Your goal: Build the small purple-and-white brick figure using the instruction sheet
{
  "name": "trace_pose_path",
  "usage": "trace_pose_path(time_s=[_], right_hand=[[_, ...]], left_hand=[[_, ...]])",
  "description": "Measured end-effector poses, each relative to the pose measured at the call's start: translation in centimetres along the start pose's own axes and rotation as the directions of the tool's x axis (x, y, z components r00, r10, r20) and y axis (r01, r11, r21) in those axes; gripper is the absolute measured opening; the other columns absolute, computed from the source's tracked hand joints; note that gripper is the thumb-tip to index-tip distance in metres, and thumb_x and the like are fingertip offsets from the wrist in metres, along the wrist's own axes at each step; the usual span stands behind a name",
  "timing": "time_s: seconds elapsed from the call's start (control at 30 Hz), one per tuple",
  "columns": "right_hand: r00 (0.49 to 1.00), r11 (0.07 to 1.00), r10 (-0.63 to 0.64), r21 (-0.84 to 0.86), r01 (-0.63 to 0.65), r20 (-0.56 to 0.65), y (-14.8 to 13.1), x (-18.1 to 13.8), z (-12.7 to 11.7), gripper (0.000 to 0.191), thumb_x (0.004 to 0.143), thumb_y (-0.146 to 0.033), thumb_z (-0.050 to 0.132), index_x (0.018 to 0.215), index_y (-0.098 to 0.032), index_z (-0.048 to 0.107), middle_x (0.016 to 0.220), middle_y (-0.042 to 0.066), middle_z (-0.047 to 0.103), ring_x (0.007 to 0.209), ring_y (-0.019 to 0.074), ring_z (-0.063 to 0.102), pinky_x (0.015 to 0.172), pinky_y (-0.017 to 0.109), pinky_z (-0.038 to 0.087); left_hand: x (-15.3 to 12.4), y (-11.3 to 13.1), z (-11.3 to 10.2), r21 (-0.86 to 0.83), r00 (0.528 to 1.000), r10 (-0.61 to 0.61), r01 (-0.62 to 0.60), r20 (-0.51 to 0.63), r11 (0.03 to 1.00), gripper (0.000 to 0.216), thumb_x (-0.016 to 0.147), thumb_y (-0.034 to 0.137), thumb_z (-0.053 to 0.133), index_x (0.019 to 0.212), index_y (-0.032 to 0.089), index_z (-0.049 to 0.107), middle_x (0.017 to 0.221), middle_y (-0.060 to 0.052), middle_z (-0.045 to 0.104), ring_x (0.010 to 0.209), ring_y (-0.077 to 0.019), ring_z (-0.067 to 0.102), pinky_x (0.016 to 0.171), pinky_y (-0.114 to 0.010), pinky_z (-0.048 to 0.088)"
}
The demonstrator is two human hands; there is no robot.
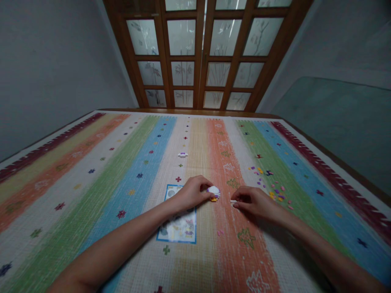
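My left hand (192,192) is curled around a small built figure of white, purple and orange pieces (213,192), resting it on the striped cloth. My right hand (251,201) is closed in a pinch on a tiny white piece (233,201), a short way right of the figure. Under my left wrist lies a blue-bordered picture sheet (180,228), partly hidden by the arm. A scatter of several small purple, orange and pink pieces (275,191) lies just beyond my right hand.
A striped, multicoloured cloth (122,171) covers the table. A small white-and-purple assembled bit (182,154) sits farther out in the middle. One pink piece (220,232) lies near me. A wooden glazed door (201,53) and grey walls stand behind the table.
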State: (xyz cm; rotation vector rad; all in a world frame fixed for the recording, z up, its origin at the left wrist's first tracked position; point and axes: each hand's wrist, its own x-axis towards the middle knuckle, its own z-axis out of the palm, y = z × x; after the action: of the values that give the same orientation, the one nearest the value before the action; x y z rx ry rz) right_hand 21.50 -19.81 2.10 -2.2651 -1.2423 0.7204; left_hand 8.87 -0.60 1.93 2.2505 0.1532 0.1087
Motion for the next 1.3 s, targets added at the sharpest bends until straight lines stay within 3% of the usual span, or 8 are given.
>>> trace_pose_path(time_s=[0.1, 0.23, 0.5, 0.67, 1.3], right_hand=[[0.997, 0.998, -0.043, -0.048, 0.040, -0.059, -0.1, -0.3, 0.9, 0.010, 0.078, -0.021, 0.054, 0.076, -0.017, 0.064, 0.081, 0.007, 0.068, 0.077, 0.0190, 0.061, 0.070, 0.029, 0.044], [0.996, 0.998, -0.043, -0.055, 0.039, -0.081, -0.9, 0.3, 0.7, 0.013, 0.081, -0.023, 0.052, 0.075, -0.018, 0.063, 0.077, 0.008, 0.068, 0.072, 0.0199, 0.060, 0.067, 0.031, 0.043], [0.972, 0.977, -0.145, 0.128, 0.170, -0.183, -3.7, 3.4, 0.4, 0.011, 0.078, -0.020, 0.056, 0.075, -0.018, 0.066, 0.075, 0.005, 0.068, 0.070, 0.0164, 0.059, 0.066, 0.027, 0.044], [0.954, 0.939, -0.237, 0.207, 0.273, -0.182, -3.3, 4.4, 1.7, 0.012, 0.076, -0.016, 0.056, 0.072, -0.016, 0.068, 0.075, 0.005, 0.067, 0.073, 0.0161, 0.060, 0.067, 0.028, 0.045], [0.944, 0.919, -0.266, 0.246, 0.310, -0.194, -3.0, 3.5, 1.6, 0.016, 0.079, -0.014, 0.056, 0.079, -0.021, 0.071, 0.080, 0.006, 0.067, 0.077, 0.0163, 0.061, 0.073, 0.031, 0.048]], left_hand=[[-0.1, 0.0, -0.1, -0.006, 1.000, 0.000, 0.000, 0.001, 1.000, 0.022, 0.072, 0.029, 0.071, 0.088, 0.015, 0.072, 0.084, -0.008, 0.069, 0.074, -0.0178, 0.058, 0.066, -0.029, 0.042], [-0.2, -0.2, -0.1, -0.012, 1.000, 0.002, -0.002, -0.002, 1.000, 0.026, 0.069, 0.032, 0.073, 0.090, 0.016, 0.071, 0.085, -0.008, 0.069, 0.076, -0.0187, 0.059, 0.067, -0.030, 0.043], [-0.2, -0.6, 0.1, -0.002, 1.000, 0.023, -0.023, 0.013, 1.000, 0.023, 0.072, 0.035, 0.070, 0.089, 0.020, 0.071, 0.081, -0.006, 0.068, 0.073, -0.0177, 0.057, 0.064, -0.029, 0.042], [-0.1, -0.8, 0.1, -0.003, 0.999, 0.049, -0.049, 0.023, 0.999, 0.025, 0.073, 0.036, 0.069, 0.091, 0.018, 0.071, 0.080, -0.005, 0.068, 0.071, -0.0167, 0.056, 0.064, -0.028, 0.042], [-0.1, -0.7, 0.2, 0.006, 0.999, 0.031, -0.031, 0.015, 0.999, 0.024, 0.073, 0.035, 0.069, 0.091, 0.019, 0.071, 0.083, -0.007, 0.067, 0.073, -0.0177, 0.057, 0.065, -0.029, 0.043]])
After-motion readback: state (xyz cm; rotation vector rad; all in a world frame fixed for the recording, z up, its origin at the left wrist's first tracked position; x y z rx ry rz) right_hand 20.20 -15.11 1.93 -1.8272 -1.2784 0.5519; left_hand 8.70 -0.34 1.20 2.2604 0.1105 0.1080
